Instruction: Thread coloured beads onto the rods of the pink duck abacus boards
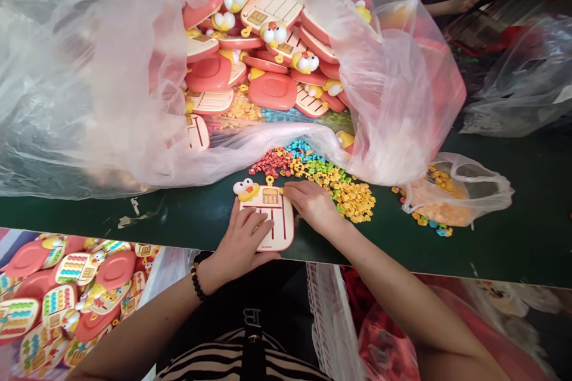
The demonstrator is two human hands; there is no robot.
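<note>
On the green table in front of me lies a cream and red toy board [277,229] with dark slots and a yellow bird-like head with bulging white eyes at its upper left corner. My left hand [243,235] grips the board from the left, its fingers over the slots and the thumb by the lower edge. At the board's upper right corner, my right hand [315,205] has its fingertips pressed together at the top of a slot. A small yellow piece [281,190] shows at those fingertips. Just beyond the board are heaps of red pieces [271,162] and yellow pieces [356,199].
A large clear plastic bag [102,101] full of similar boards spans the back. To the right sits a small bag [485,187] of pieces. At lower left are boards with colored pieces in rows [74,268]. Another person's arm [451,7] shows at the upper right.
</note>
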